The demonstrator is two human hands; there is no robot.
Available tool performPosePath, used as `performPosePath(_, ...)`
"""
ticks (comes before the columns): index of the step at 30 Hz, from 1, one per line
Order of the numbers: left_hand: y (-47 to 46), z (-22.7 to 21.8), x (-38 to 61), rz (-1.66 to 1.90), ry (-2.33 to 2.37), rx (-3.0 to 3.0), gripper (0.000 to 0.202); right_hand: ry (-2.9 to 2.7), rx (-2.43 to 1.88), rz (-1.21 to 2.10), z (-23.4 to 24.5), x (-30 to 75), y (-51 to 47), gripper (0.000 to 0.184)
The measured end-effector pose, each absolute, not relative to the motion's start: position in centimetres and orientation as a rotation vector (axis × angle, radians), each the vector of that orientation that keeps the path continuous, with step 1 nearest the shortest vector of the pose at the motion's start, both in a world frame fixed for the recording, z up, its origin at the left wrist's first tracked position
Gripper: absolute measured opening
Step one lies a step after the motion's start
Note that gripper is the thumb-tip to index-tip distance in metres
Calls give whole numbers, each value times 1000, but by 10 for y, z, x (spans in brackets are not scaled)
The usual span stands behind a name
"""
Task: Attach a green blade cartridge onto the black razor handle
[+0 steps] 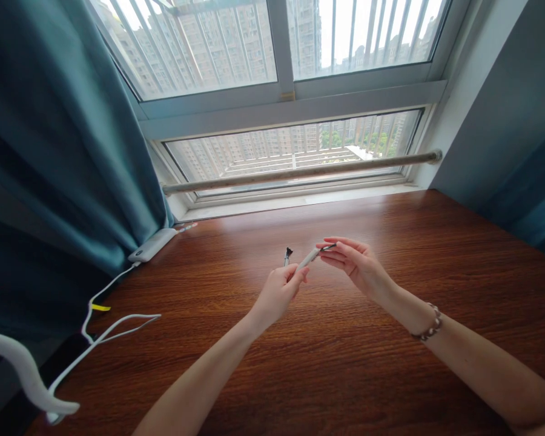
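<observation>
Both my hands meet above the middle of the wooden table. My left hand (279, 289) is closed on a slim white stick (307, 258), which slants up to the right and has a row of small dark bristles or teeth along one side. A small brush with a dark, flared tip (288, 253) stands up from behind the same hand; its lower part is hidden. At the stick's upper end, my right hand (354, 263) pinches a thin dark piece (328, 247). Whether that piece is joined to the stick, I cannot tell. A braided bracelet circles my right wrist.
A white power strip or adapter (153, 244) lies at the table's back left, its white cable (113, 281) looping down with a yellow tag (100, 307). A curved white arm (25, 369) rises at the lower left. Behind the table (390, 375) are a window rail (300, 174) and blue curtain (72, 121).
</observation>
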State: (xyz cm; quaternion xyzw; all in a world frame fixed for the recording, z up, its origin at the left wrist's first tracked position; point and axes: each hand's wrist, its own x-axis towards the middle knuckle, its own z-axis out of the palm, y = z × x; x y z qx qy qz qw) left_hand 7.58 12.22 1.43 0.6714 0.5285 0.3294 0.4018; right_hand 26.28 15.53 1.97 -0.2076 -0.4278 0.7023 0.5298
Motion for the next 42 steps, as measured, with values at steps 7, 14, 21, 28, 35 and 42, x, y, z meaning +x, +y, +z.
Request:
performPosePath(7,125,14,77,871,1213,1456,29,-954,-715,1597,22,291,178,23)
performPosePath(14,122,-14,94,757,1087,1262,25,-1022,-948,1789,-30,309,182,20)
performPosePath(21,121,-51,107,731,1216,1176,34,-1125,-993,1773,-55,306,184,24)
performPosePath(28,119,-63,98,788,1593,1694,36,-1248,-1035,1670,-79,308,197,30)
performPosePath(35,132,-65,102,318,1997,2179,46,-1367,-981,1573,-76,308,195,47)
performPosePath(42,138,-65,109,91,2091,2245,46,-1399,-885,1583,-67,306,191,45)
